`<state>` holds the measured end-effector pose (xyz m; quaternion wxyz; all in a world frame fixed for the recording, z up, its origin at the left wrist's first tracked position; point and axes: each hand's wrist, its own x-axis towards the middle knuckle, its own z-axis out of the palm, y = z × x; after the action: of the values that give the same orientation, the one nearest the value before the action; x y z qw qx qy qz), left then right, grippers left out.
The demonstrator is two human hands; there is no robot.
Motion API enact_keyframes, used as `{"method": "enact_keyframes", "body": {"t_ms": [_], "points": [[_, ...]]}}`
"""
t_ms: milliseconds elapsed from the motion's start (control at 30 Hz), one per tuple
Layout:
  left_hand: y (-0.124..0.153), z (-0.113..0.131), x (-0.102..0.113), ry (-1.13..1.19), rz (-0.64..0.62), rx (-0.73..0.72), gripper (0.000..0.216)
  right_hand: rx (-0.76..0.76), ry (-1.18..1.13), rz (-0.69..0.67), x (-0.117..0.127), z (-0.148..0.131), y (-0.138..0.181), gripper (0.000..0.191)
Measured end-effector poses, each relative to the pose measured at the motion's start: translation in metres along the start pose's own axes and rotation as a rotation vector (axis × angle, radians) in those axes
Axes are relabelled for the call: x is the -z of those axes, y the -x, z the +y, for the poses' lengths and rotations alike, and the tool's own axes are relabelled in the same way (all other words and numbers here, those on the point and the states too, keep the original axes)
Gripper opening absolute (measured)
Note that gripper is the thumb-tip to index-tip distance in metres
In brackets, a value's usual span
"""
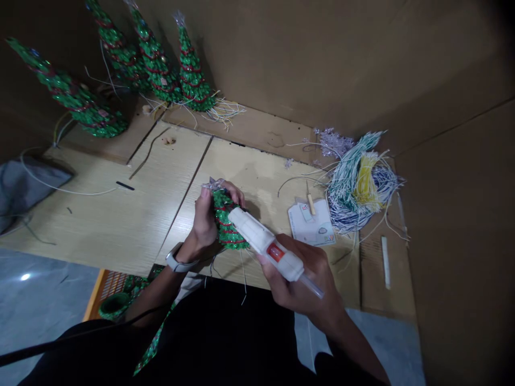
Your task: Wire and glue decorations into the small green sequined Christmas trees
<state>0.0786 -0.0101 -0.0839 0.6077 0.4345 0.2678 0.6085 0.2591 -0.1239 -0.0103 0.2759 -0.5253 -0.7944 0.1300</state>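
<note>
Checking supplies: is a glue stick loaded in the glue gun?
Loaded: a clear glue stick protrudes from the back of the white hot glue gun in the right hand.

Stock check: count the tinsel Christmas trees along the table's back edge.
4, left to right: leftmost tree, second tree, third tree, fourth tree. More may be hidden.

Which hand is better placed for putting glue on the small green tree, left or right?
Probably the right hand: it already holds the white glue gun, with the gun's front end at the tree. The left hand is busy holding the tree.
</note>
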Motion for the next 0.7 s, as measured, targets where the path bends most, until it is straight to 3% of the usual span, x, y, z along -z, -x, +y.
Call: {"method": "enact_keyframes", "body": {"t_ms": [700], "points": [[0.0024,-0.0029,0.0019,0.009,-0.072,0.046,0.063,-0.095,-0.109,0.024,0.0085,-0.0064,0.0030,0.019]]}}
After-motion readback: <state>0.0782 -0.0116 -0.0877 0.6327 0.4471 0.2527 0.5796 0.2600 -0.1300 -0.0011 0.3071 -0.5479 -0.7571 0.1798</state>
